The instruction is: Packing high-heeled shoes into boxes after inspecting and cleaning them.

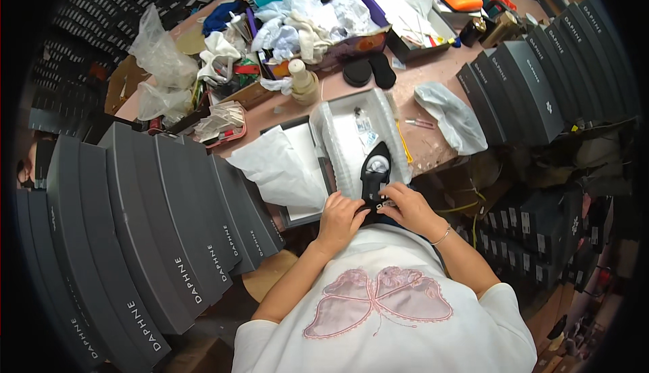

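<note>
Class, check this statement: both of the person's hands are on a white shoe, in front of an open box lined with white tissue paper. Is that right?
Not quite. The head view shows the shoe is black, not white. Both the left hand and right hand are on it, in front of the open box lined with white tissue paper.

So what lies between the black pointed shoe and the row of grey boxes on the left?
An open grey box lined with white tissue paper, in the head view.

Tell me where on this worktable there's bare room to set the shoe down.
Bare tabletop lies between the black oval pads, the grey tray and the white bag. A narrower strip runs beside the open box. The far left, around the rags and plastic bags, is crowded.
</note>
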`<state>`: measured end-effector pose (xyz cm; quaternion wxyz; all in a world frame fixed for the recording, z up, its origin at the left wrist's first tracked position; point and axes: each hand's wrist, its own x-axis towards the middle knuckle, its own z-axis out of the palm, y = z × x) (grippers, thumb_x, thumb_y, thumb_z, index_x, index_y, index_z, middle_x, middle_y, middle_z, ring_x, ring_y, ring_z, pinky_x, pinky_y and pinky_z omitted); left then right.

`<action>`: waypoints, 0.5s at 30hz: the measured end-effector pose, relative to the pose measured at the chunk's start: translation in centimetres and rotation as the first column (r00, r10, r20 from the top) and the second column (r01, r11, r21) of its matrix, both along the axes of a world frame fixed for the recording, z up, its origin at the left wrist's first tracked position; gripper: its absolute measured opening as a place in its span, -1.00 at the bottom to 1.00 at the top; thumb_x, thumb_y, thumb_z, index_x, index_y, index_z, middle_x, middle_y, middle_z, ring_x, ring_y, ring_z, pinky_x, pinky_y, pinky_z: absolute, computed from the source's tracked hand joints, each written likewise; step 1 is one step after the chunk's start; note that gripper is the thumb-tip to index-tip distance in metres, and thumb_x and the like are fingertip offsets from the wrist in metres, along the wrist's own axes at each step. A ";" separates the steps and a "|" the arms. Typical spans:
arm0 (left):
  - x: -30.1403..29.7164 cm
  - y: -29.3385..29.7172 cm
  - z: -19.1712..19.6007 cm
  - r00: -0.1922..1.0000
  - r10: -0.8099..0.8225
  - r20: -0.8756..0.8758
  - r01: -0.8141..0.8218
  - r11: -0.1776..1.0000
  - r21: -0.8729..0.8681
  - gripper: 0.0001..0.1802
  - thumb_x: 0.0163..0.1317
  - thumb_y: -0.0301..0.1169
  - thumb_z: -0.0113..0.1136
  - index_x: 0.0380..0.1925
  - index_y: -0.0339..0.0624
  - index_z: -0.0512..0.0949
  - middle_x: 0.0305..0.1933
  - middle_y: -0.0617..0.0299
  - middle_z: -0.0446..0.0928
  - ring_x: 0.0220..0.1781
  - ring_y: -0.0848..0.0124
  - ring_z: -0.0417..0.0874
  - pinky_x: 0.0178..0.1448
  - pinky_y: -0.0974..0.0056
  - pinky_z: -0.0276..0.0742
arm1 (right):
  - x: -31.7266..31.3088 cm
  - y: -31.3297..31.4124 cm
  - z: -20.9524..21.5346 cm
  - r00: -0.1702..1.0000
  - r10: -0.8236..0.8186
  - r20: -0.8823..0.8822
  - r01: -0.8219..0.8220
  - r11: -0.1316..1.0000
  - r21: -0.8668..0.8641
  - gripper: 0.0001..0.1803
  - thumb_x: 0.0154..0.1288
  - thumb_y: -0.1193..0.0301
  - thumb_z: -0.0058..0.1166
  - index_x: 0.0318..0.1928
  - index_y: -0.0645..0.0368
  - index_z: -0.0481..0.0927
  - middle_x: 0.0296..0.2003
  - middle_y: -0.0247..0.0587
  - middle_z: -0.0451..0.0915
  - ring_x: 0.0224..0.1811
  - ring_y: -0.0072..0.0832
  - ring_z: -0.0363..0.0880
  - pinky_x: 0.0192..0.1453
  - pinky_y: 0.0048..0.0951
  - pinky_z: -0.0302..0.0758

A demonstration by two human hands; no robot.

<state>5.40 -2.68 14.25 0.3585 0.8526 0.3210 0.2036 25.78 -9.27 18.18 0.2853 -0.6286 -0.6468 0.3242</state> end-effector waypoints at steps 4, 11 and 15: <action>-0.2 -0.9 0.2 0.998 -0.035 -0.043 0.000 0.770 -0.638 -0.76 0.25 -0.33 0.18 -0.22 -0.30 0.60 -0.34 0.17 0.59 -0.27 0.42 0.54 0.03 0.25 0.42 | -1.1 -2.4 -1.7 0.988 -0.151 -0.019 0.149 0.987 -0.055 -0.70 0.11 0.36 0.30 -0.26 0.24 0.48 -0.47 -0.17 0.51 -0.46 -0.31 0.52 -0.36 -0.38 0.44; -0.2 -0.7 -1.2 0.975 0.157 0.159 0.141 0.115 -0.983 -0.59 0.43 -0.19 -0.06 -0.18 -0.35 0.60 -0.31 0.25 0.57 -0.26 0.53 0.49 -0.08 0.43 0.41 | -1.4 -2.3 -1.4 0.893 -0.306 -0.330 0.161 0.903 -0.399 -0.81 0.22 0.39 0.18 -0.28 0.30 0.65 -0.47 -0.26 0.58 -0.47 -0.61 0.45 -0.36 -0.53 0.41; 0.0 -0.6 -1.2 0.995 0.083 0.047 0.017 0.334 -0.942 -0.75 0.33 -0.32 0.10 -0.28 -0.29 0.62 -0.28 0.23 0.59 -0.24 0.47 0.53 -0.08 0.37 0.45 | -1.6 -2.1 -1.3 0.898 -0.298 -0.325 0.164 0.910 -0.381 -0.83 0.21 0.41 0.18 -0.31 0.30 0.63 -0.44 -0.25 0.55 -0.45 -0.62 0.43 -0.33 -0.54 0.40</action>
